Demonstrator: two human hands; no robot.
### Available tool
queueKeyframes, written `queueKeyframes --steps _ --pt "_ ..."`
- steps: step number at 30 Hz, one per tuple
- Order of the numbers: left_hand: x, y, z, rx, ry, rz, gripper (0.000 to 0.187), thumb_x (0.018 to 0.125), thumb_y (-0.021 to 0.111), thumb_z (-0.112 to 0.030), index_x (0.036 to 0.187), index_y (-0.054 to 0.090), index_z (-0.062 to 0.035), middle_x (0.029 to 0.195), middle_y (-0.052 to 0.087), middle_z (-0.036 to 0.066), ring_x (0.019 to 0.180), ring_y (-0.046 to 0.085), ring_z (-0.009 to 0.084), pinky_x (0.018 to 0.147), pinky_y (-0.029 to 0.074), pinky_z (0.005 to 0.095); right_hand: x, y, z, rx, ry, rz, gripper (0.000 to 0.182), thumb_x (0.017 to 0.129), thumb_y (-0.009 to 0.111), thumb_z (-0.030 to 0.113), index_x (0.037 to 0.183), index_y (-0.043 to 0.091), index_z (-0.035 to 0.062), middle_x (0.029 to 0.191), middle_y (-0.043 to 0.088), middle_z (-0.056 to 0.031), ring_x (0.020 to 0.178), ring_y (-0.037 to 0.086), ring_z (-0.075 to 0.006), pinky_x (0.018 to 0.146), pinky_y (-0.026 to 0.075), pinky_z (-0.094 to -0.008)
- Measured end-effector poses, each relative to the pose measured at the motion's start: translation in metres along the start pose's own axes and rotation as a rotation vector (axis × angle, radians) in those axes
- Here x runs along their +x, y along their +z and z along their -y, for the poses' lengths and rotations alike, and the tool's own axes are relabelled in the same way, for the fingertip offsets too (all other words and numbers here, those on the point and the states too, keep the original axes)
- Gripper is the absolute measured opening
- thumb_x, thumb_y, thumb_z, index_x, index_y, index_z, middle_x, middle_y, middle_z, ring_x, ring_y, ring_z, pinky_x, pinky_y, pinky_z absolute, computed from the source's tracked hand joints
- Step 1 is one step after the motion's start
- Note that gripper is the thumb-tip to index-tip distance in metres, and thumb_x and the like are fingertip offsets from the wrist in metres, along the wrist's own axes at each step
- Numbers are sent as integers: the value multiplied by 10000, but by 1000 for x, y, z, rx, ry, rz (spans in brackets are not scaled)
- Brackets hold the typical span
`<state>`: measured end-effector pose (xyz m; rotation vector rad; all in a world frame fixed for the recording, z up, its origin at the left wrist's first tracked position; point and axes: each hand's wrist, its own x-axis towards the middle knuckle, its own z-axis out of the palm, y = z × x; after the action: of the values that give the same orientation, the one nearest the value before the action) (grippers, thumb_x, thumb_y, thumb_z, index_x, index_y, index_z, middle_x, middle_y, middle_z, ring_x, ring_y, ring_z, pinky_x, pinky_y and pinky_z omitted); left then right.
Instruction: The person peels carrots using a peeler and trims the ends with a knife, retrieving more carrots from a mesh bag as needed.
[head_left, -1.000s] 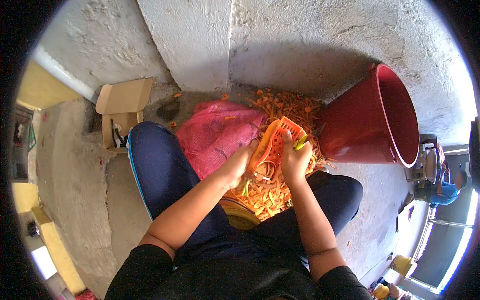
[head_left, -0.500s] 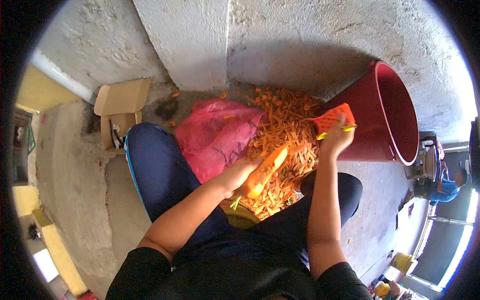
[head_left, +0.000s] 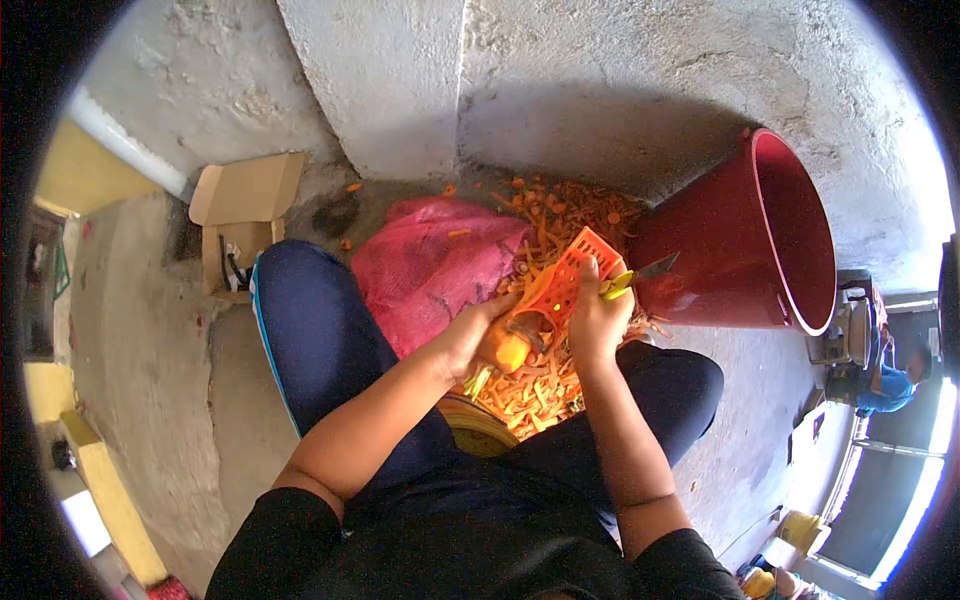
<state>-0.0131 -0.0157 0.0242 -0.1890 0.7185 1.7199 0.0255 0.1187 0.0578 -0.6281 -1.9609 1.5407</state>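
My left hand (head_left: pixel 472 338) is closed around a carrot (head_left: pixel 512 350), its cut end bright orange, with green stem bits under the palm. In my right hand (head_left: pixel 600 325) are an orange plastic tool with holes (head_left: pixel 578 275), like a wide peeler or grater, and a knife (head_left: pixel 655 267) with a yellow-green handle. The tool lies over the carrot and hides much of it; the knife blade points away to the right. Beneath both hands spreads a heap of carrot peelings (head_left: pixel 545 395). A pink mesh sack (head_left: pixel 435 265) lies just left of the heap.
A big dark red tub (head_left: pixel 700 235) lies tipped on its side at the right, near the rough wall (head_left: pixel 600 90). At left stands an open cardboard box (head_left: pixel 240 225). A yellowish rim (head_left: pixel 480 425) shows between my legs. A person in blue (head_left: pixel 888 388) is far right.
My right hand has come down and left from beside the tub, bringing the orange tool onto the carrot. The knife blade now shows. My left hand stays about where it was.
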Motion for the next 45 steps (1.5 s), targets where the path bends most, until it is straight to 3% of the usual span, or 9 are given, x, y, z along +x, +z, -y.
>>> queueKeyframes --steps 4,13,19,23,29,31,36,42,45 --pt "1 -1 2 30 -28 -67 440 866 343 -387 1025 491 -5 778 590 119 580 585 211 440 506 314 -1 -1 -13 -198 -36 -13 179 855 498 176 936 529 20 717 531 10 582 431 -36 525 351 -186" --pt "1 3 2 34 -12 -6 466 861 355 -415 998 507 4 772 590 122 592 588 202 446 503 299 -2 -7 -12 -86 95 20 208 854 494 169 983 523 9 775 557 -10 673 465 -69 613 382 -218" --pt "4 13 -1 -8 -17 -104 438 870 348 -388 987 518 -2 765 597 121 604 589 192 516 497 295 -3 -3 -10 -224 -12 -19 178 853 496 183 875 536 10 716 533 -15 644 437 -68 579 369 -228" --pt "1 -7 0 124 -105 119 405 872 351 -376 944 532 -21 744 596 113 605 585 180 522 484 286 13 -7 -10 -280 -110 -191 171 834 526 194 827 529 23 690 527 -30 625 438 -105 573 372 -248" --pt "-6 2 7 233 -110 -21 386 853 390 -397 894 529 -39 719 591 110 606 585 189 517 476 287 76 -74 -37 -425 -297 -636 189 826 542 190 831 543 1 634 533 -35 560 458 -100 519 389 -237" --pt "-8 -2 6 265 -123 -71 384 845 405 -396 892 532 -37 723 592 108 607 587 191 517 476 286 82 -90 -16 -266 -146 -723 169 818 550 164 844 527 -2 712 566 -66 602 491 -125 547 414 -250" --pt "4 -17 4 223 -109 123 383 829 445 -379 925 536 -20 799 599 104 679 596 197 623 488 294 49 -64 -27 40 -128 -345 134 847 507 170 825 530 41 659 510 8 537 418 -56 488 354 -192" --pt "19 -14 12 352 -42 -117 417 851 410 -365 1055 511 -15 999 572 99 882 565 188 796 446 323 2 -14 -16 -55 -80 -22 147 849 504 178 884 531 38 716 504 30 618 430 -34 545 356 -180" --pt "19 -16 12 111 -19 -138 401 873 361 -342 1067 502 -20 1018 566 110 890 565 201 810 443 336 -12 -5 -6 67 53 73 129 842 513 155 881 530 33 731 507 23 620 412 -39 551 348 -188"
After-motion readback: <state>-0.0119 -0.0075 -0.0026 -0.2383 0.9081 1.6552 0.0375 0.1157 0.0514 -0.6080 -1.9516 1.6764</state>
